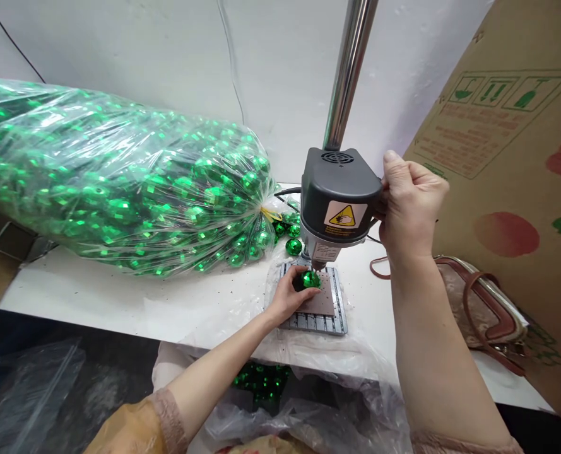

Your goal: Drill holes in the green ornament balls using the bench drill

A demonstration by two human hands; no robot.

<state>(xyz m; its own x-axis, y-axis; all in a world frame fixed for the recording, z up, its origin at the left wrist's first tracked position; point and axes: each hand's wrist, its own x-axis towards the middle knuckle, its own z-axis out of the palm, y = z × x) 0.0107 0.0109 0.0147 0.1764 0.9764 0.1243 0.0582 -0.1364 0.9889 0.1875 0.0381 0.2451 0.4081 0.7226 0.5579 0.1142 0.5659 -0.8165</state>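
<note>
With thumb and fingers around it, my left hand (293, 292) grips a shiny green faceted ball (311, 279) on the brown board (325, 304) of the drill press base (341, 325). The chuck of the bench drill press (339, 189) is right above the ball; whether the bit touches it I cannot make out. My right hand (410, 195) is closed round the feed handle at the right side of the drill head, and most of that handle is hidden by the fingers. Loose green balls (293, 246) lie just behind the base.
A large clear bag of green balls (133, 195) lies at the left on the white table (133, 309). To the right stand a handbag (479, 309) and a tall cardboard box (502, 157). The metal column (351, 69) rises behind the drill. More green balls (261, 381) show below the table edge.
</note>
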